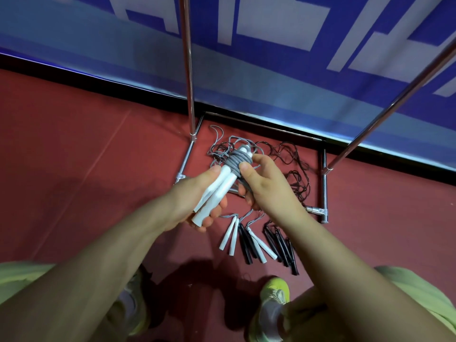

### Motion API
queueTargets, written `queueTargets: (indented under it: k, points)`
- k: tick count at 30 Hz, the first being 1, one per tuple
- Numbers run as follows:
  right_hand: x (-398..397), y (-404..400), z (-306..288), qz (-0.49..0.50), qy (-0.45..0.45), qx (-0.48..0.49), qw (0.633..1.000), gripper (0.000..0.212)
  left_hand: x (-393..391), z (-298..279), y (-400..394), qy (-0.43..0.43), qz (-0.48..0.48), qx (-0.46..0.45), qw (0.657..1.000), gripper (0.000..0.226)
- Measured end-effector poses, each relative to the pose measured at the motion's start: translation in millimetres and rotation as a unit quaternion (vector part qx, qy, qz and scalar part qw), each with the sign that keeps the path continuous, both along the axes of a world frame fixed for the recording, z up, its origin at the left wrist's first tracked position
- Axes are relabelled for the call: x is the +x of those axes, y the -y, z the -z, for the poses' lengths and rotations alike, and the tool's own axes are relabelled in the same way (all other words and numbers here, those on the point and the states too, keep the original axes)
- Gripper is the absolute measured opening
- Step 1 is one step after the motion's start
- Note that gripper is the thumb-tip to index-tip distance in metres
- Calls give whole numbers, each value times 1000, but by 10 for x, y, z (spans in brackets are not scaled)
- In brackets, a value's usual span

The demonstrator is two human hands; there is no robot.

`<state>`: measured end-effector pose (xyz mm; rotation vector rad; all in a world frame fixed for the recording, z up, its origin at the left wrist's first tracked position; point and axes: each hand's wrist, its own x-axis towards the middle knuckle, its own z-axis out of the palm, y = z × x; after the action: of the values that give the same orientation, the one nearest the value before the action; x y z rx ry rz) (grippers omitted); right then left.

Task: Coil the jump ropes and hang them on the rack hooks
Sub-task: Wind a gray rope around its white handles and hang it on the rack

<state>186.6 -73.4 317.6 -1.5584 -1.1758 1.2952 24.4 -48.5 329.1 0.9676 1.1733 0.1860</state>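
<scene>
The left hand point(195, 201) gripped two white handles point(217, 191) held together. Grey rope point(239, 160) was coiled round their upper ends, pinched there by the right hand point(266, 183). Further ropes point(259, 240) lay on the floor point(86, 156) inside the rack point(324, 183) base.

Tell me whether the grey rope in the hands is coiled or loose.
Coiled: the grey rope wraps in tight turns around the white handles, held by both hands.
</scene>
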Motion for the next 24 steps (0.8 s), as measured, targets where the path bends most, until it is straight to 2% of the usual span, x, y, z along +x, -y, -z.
queueTargets:
  k: [4,7,9,12,15,17,20,24]
  points:
    - [2,17,-42,1,49,-7,999,23,3,10,18,-46,-27,47,997,56]
    - [-9,32,-36,-9,86,-4,996,47,6,30,-13,-95,-25,126,987,52]
    - [-17,38,-27,-17,46,-30,998,50,-9,43,-29,-134,-14,171,976,53]
    - [-34,40,-61,-35,-33,-98,994,50,-42,37,-37,-216,21,264,940,61]
    - [-37,44,-58,-47,-55,-114,991,51,-51,13,-18,-257,53,300,917,43]
    - [-40,42,-39,-42,-37,-100,993,47,-51,-10,4,-260,63,310,912,31]
    - [-38,35,4,-40,-62,-78,994,39,-76,-29,-13,-239,64,305,920,31]
    - [-28,35,20,-63,-117,-35,991,35,-113,-59,-31,-154,125,244,949,30]
